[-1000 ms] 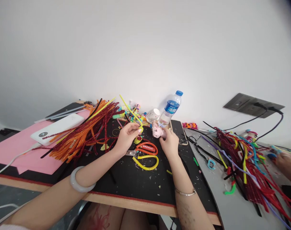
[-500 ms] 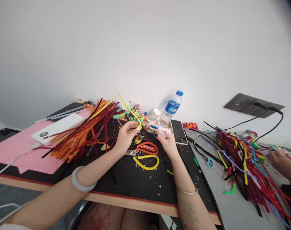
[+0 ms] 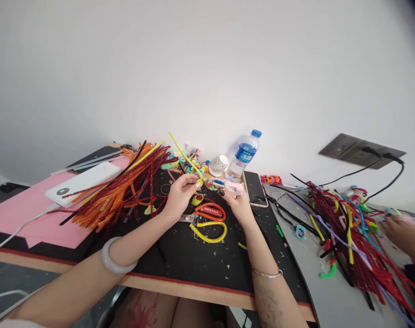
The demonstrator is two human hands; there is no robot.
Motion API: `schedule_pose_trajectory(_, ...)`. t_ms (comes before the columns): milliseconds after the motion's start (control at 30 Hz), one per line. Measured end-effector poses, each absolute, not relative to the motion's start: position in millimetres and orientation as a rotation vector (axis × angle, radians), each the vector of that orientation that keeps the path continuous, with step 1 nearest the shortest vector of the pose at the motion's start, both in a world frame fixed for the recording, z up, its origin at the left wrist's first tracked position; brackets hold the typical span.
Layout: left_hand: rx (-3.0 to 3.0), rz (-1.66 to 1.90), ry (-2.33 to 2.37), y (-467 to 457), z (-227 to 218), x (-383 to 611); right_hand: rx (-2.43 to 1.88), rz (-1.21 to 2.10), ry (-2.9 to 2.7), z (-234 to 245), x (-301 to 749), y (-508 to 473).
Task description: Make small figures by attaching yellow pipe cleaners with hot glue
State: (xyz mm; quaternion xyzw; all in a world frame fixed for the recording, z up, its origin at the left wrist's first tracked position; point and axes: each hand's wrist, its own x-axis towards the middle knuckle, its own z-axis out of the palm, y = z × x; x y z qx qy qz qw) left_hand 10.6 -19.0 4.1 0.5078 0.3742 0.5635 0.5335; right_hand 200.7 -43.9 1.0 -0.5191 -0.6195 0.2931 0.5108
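My left hand [image 3: 182, 195] pinches a bright yellow pipe cleaner [image 3: 185, 152] near its curled lower end; the long free end slants up and to the left. In my right hand [image 3: 239, 205] is a small pale pink object [image 3: 233, 188], its kind unclear, gripped between thumb and fingers. The two hands are apart, above the black mat [image 3: 193, 262]. Below them lie scissors [image 3: 209, 231] with a red and a yellow handle loop, blades pointing left and partly hidden by my left wrist. A small yellow and dark red fuzzy piece [image 3: 197, 199] lies between the hands.
Orange and dark red pipe cleaners [image 3: 106, 200] and a white power bank [image 3: 82, 184] lie left. Behind stand a paper cup [image 3: 218, 165] and a water bottle [image 3: 244, 155], with a phone [image 3: 255, 187] beside. At right are more pipe cleaners [image 3: 357, 246] and another person's hand [image 3: 403, 234].
The yellow pipe cleaner has shifted slightly to the right at its curled end. My hands have barely moved. The other person's hand at right has moved a little.
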Motion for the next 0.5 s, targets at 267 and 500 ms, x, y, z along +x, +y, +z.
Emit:
schedule_pose_trajectory(267,1.217,1.341,0.894,-20.0,4.7,10.2,-1.210,0.739,-1.489,-0.7,200.4,-43.3)
schedule_pose_trajectory(500,1.207,1.342,0.896,-20.5,6.1,10.3,-1.168,0.738,-1.492,1.3,199.5,-43.1)
